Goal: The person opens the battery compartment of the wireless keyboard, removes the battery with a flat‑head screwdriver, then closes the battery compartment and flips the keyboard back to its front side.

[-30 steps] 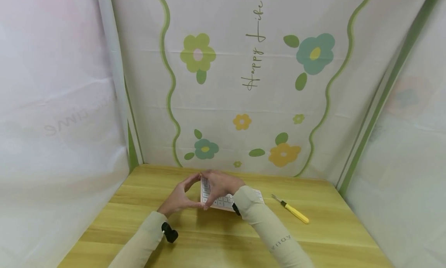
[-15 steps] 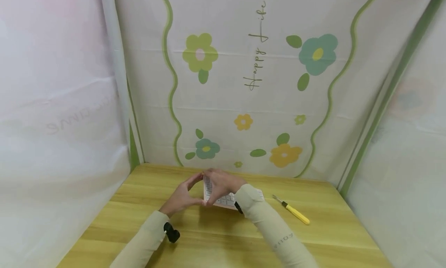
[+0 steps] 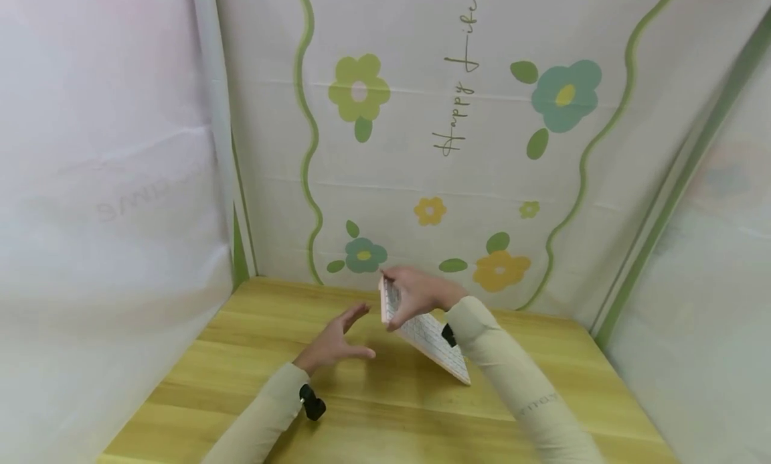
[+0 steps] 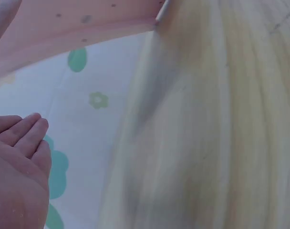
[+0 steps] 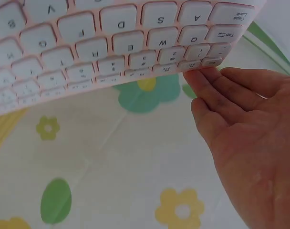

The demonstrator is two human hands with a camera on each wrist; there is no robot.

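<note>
A pink keyboard (image 3: pixel 426 337) with white keys slants over the table, its left end raised and its far corner low toward the right. My right hand (image 3: pixel 421 291) grips the raised end, thumb on the near side and fingers on the far edge. In the right wrist view those fingers meet the edge beside the Tab and Caps Lock corner of the keyboard (image 5: pixel 121 28). Just left of the keyboard, my left hand (image 3: pixel 334 343) is apart from it, thumb and fingers spread with nothing between. The left wrist view shows the pink underside (image 4: pixel 102 19) of the keyboard above the hand.
The wood-grain table (image 3: pixel 253 357) ends at a white flower-printed curtain (image 3: pixel 391 163) behind the keyboard. White sheets hang at the left (image 3: pixel 120 250) and right (image 3: pixel 711 303). The yellow-handled tool from the earlier frames is hidden behind the right arm.
My left hand has let go of the keyboard's left end. My right hand has lifted that end up and to the right, tilting the keyboard. The view has shifted slightly.
</note>
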